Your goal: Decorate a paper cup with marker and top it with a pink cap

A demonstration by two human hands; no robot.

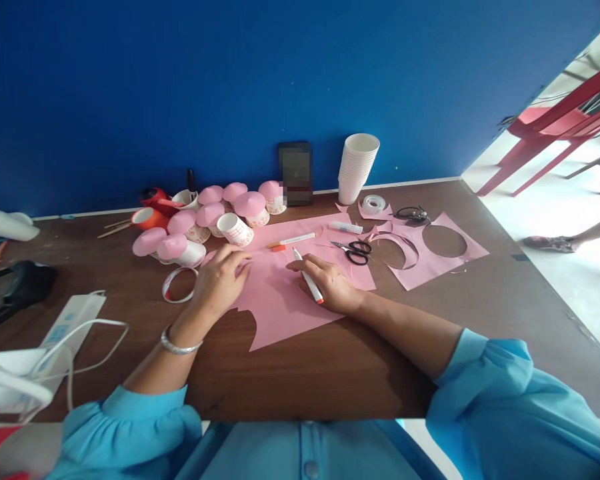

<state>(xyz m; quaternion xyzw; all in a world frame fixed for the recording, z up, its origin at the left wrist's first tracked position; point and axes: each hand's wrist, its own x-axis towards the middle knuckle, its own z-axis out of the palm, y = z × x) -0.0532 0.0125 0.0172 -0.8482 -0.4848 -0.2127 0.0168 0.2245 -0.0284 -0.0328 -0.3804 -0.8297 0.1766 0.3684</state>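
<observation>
1. Pink paper is taking up the middle of the scene: a large pink paper sheet [290,300] is lying flat on the brown wooden table [330,373], directly in front of the person.
2. Red printing is showing on some of the small cups, but it is too small to read. The screen of the dark phone [296,172], which is leaning against the blue wall [230,80], is blurred.
3. A cluster of small white paper cups capped with pink paper domes [250,207] is standing at the back left of the sheet. One uncapped printed cup [235,229] is lying tilted among them. What the capped cups are holding cannot be seen.
4. A tall stack of plain white paper cups [357,167] is standing nested by the wall, just right of the phone, and the top cup is looking empty.
5. The left hand [220,280], wearing a silver bangle [180,347], is resting palm down on the left edge of the sheet with its fingers loosely spread, gripping nothing.
6. The right hand [330,283] is pinching a white marker pen with an orange end [309,280], fingers closed around its barrel. Its tip is pointing away from the person, over the sheet.
7. A second white and orange marker [293,240] and black-handled scissors [355,252] are lying just beyond the hands.
8. A pink offcut with a round hole [443,250] is lying to the right, and a clear tape roll [373,203] is sitting near the cup stack.
</observation>
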